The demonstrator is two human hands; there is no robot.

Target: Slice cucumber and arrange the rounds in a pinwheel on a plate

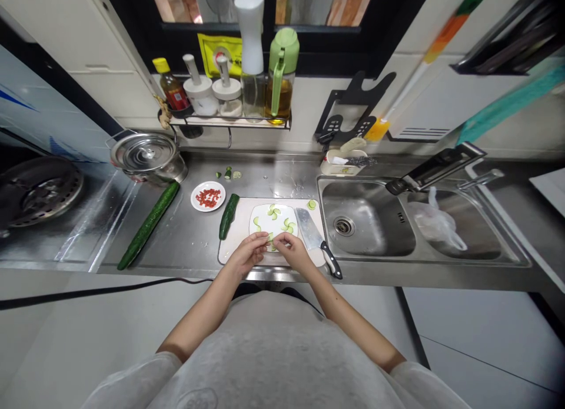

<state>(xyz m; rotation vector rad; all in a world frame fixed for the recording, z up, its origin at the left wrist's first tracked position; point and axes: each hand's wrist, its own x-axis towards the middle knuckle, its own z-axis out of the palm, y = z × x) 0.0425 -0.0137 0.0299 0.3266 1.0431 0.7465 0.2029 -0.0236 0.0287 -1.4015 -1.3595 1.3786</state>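
Observation:
My left hand (251, 251) and my right hand (289, 248) meet over the near edge of a white plate (260, 210). Their fingertips are pinched around a thin pale-green cucumber slice (271, 237), partly hidden by the fingers. Curved cucumber slices (288, 226) lie on the plate in small fan-like groups. Under the plate is a pale cutting board (242, 220). A knife (310, 228) rests on it to the right, its black handle over the board's edge. A cut length of cucumber (229, 216) lies along the board's left side.
A small dish of chopped red pieces (208, 196), a whole cucumber (149, 225) and a steel pot (149, 156) stand left. The sink (368, 220) is right, with a plastic bag (439, 220) in its second basin. A seasoning shelf (232, 122) hangs behind.

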